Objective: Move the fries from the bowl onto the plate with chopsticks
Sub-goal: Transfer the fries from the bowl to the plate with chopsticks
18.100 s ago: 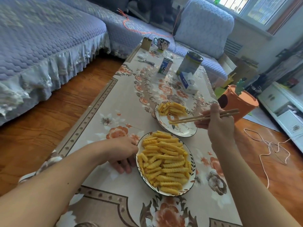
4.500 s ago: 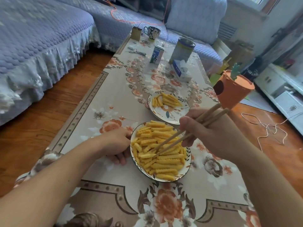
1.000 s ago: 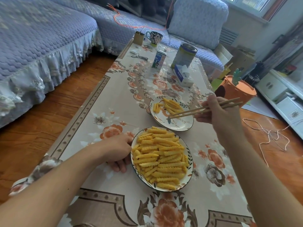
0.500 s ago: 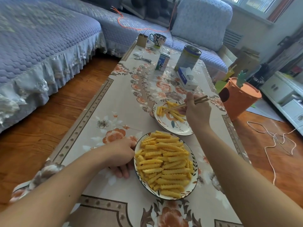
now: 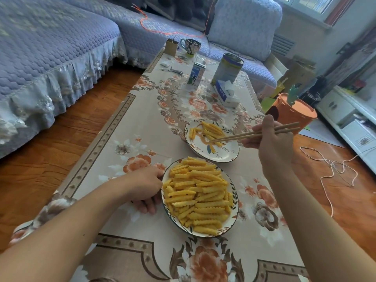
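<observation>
I see the table first, long axis running away from me. On it: bowl nearest, heaped with fries; plate just beyond, touching or nearly, with only a few fries on it. Most of the job is left, I'd say. Left hand rests against the bowl's left rim, fingers curled on the cloth, bracing it. Right hand grips the chopsticks, tips close together over the plate, no fry between them that I can tell. Next pick lies toward me and left of the tips; bowl fries mostly lie crosswise. Right hand is nearer. Tissue box, tin, carton sit well beyond; nothing blocks the path.
</observation>
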Action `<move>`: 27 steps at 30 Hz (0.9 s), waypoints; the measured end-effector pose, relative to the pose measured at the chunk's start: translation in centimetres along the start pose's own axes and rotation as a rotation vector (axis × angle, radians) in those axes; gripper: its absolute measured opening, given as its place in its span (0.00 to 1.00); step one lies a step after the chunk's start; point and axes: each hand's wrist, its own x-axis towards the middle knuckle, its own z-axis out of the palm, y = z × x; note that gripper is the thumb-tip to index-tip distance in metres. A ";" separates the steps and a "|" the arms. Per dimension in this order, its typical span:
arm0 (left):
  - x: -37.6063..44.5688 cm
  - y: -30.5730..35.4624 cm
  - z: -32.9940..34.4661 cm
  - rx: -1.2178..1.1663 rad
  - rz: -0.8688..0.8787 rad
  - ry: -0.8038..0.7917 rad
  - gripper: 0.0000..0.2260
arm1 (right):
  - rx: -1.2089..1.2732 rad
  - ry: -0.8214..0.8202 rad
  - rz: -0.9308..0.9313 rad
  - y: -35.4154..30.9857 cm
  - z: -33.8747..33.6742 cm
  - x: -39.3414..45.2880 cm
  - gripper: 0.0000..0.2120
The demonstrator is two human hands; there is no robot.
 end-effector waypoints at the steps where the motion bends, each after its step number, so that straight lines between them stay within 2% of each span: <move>1: -0.1 0.0 0.0 0.000 0.003 0.002 0.09 | 0.023 0.009 0.010 -0.4 -0.5 -0.3 0.20; 5: 0.0 -0.1 0.1 0.007 -0.001 0.011 0.09 | 0.172 -0.019 0.050 -1.9 -2.5 -1.6 0.21; 8: 0.0 -0.2 0.1 0.003 -0.003 0.014 0.10 | 0.240 -0.139 0.047 -2.6 -3.5 -3.2 0.22; 16: -0.3 -0.1 0.2 -0.014 0.031 0.007 0.09 | 0.028 -0.479 -0.043 -2.8 -2.0 -8.1 0.20; 18: -0.3 0.0 0.2 -0.013 0.038 0.004 0.09 | 0.060 -0.467 -0.040 -3.2 -1.9 -7.9 0.20; 22: -0.3 0.0 0.2 -0.011 0.033 -0.001 0.09 | 0.139 -0.303 -0.021 -3.6 -2.1 -5.1 0.19; 27: 0.0 -0.1 0.2 -0.009 0.023 -0.003 0.10 | 0.032 -0.084 0.039 -0.5 -0.6 0.1 0.16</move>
